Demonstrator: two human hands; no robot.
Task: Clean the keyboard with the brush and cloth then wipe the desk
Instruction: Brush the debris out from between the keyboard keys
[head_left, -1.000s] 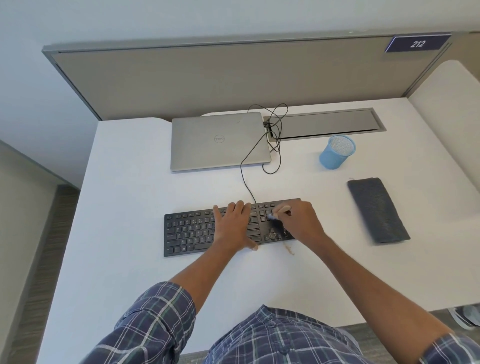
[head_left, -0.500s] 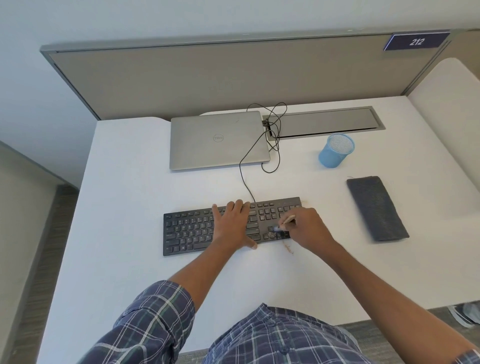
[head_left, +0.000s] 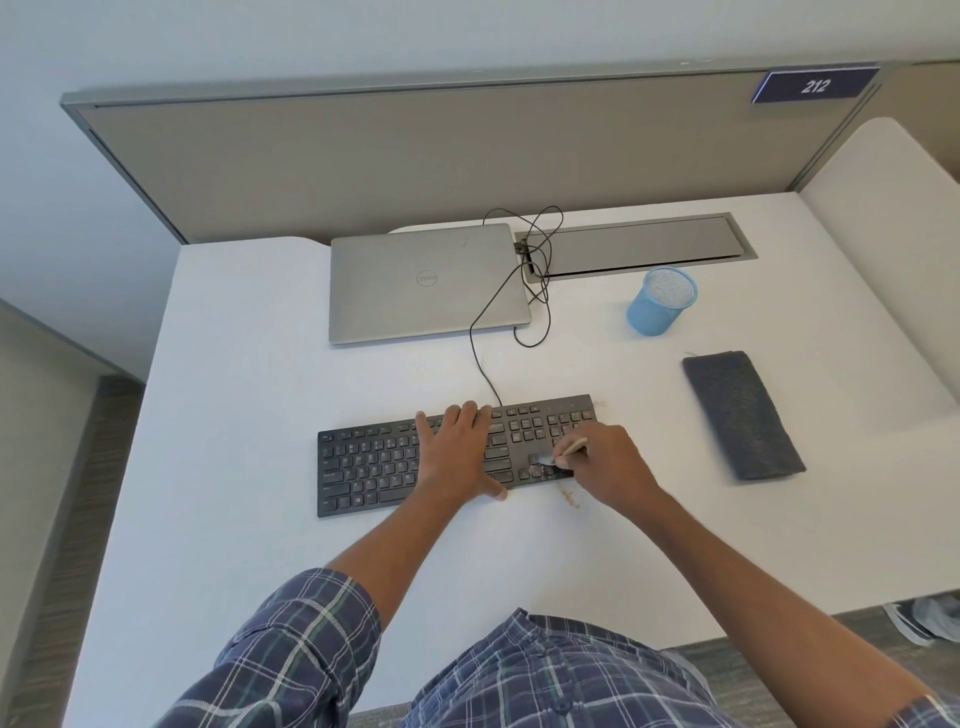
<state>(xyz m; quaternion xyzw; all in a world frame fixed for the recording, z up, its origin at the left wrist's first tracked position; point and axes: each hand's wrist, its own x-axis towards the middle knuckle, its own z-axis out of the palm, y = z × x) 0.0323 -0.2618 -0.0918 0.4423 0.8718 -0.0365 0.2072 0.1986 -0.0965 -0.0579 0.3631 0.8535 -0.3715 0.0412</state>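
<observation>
Presses the left hand (head_left: 457, 457) flat on the middle of the keyboard (head_left: 374, 467), fingers straight and spread, holding nothing. Pinches the brush (head_left: 571, 446) in the right hand (head_left: 608, 462), fingers curled round its pale handle, bristles down among the keys at the right end, near the front edge. Shows brown debris (head_left: 540, 472) clinging to those keys and a small trail of crumbs (head_left: 570, 498) on the table (head_left: 260, 364), just beside the keyboard's front edge. Looks to be partway through the brushing stage, with no way to tell how much of the keyboard is swept. Leaves the folded grey cloth (head_left: 743, 415) lying untouched well apart to the right, so wiping the keys and then the table seems yet to come. Needs the swept-out crumbs cleared in that last wipe.
</observation>
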